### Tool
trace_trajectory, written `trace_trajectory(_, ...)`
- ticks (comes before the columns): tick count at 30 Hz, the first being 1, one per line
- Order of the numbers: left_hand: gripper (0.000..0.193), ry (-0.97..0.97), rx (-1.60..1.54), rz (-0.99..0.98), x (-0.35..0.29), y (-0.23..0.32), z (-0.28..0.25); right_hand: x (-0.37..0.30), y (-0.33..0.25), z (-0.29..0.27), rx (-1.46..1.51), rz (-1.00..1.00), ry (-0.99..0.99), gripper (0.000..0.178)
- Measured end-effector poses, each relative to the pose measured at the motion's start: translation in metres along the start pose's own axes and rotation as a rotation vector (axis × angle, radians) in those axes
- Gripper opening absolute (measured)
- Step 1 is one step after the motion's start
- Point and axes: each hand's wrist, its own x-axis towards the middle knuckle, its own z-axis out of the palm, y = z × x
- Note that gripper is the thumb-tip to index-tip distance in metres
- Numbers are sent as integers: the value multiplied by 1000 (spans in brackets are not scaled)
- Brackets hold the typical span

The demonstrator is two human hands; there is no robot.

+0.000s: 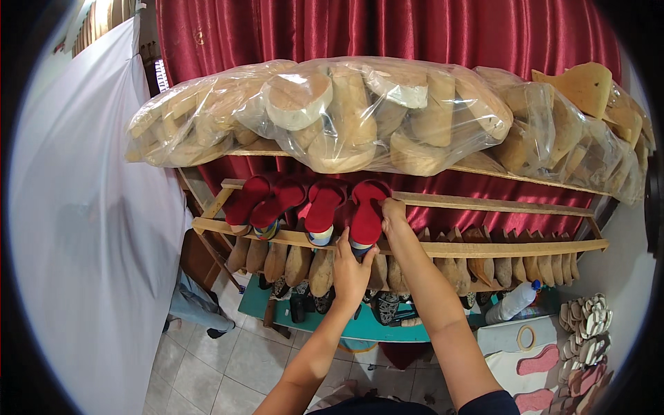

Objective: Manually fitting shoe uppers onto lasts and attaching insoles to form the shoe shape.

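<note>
Both my hands are on a red wedge sandal (366, 211) with a patterned, multicoloured heel. My left hand (351, 275) grips its heel from below, the thumb and fingers on either side. Curled against the sandal's right edge near the toe strap is my right hand (393, 213), its fingertips partly hidden. The sandal rests on or just above a two-rail wooden rack (484, 203); contact cannot be made out. Left of it, a second red sandal (321, 207) with a striped heel stands across the rails. Two more red sandals (278, 202) lean close together at the rack's left end.
Clear plastic bags (235, 114) full of wooden shoe lasts lie on the shelf above. Under the rack, a row of lasts (297, 266) hangs toe-down. Lower down is a teal table (408, 334) with shoes and a bottle (513, 302). White cloth (90, 228) hangs left; someone's jeans-clad leg (197, 308) shows.
</note>
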Motion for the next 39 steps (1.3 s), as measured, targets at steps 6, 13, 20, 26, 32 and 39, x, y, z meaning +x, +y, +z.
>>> trace_trajectory(6, 57, -68, 106, -84, 2, 14, -8, -1, 3, 0, -103, 1, 62, 29)
trace_trajectory(13, 53, 30, 191, 91, 2, 4, -1, 5, 5, -1, -108, 53, 7, 29)
trace_trajectory(20, 51, 28, 203, 113, 7, 1, -9, -3, 9, 7, -92, -21, 43, 30)
trace_trajectory(26, 49, 45, 258, 187, 7, -8, -11, 11, 23, 3, -143, 2, -25, 30)
trace_trajectory(32, 47, 63, 314, 244, 8, -5, -7, 38, 33, -15, -224, -54, -33, 33)
trace_trajectory(39, 47, 71, 330, 242, 8, -11, -14, 7, 25, -3, -269, -50, 53, 31)
